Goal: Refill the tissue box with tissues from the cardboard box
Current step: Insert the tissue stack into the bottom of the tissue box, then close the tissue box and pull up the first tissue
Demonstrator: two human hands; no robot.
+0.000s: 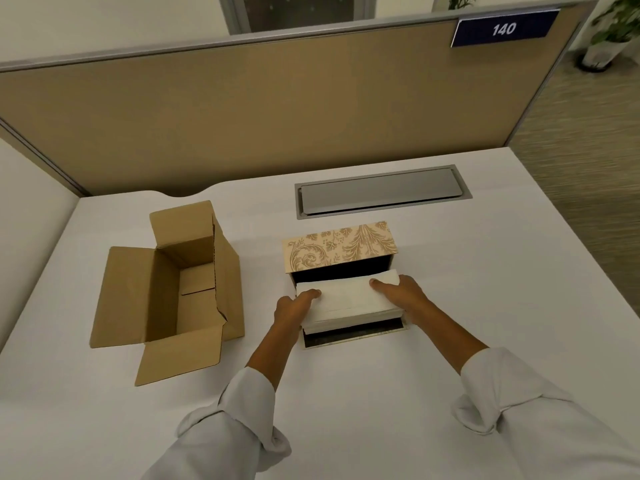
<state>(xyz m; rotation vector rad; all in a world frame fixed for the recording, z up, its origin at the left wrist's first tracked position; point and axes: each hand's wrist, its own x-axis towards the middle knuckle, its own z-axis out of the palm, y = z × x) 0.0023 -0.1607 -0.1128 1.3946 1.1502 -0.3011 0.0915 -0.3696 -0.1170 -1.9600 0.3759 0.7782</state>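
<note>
Both forearms are reaching up from the bottom of the frame toward its centre, converging slightly as they go. White sleeves are bunching in folds around each forearm, leaving the wrists bare. The left hand is sitting just left of centre, palm turning inward, its fingers curling over the left end of the white stack it is gripping. The right hand is lying a little higher and right of centre, palm facing down and inward, its fingers stretching leftward and pressing flat on top of that same stack. The two hands are staying apart, one at each end.
</note>
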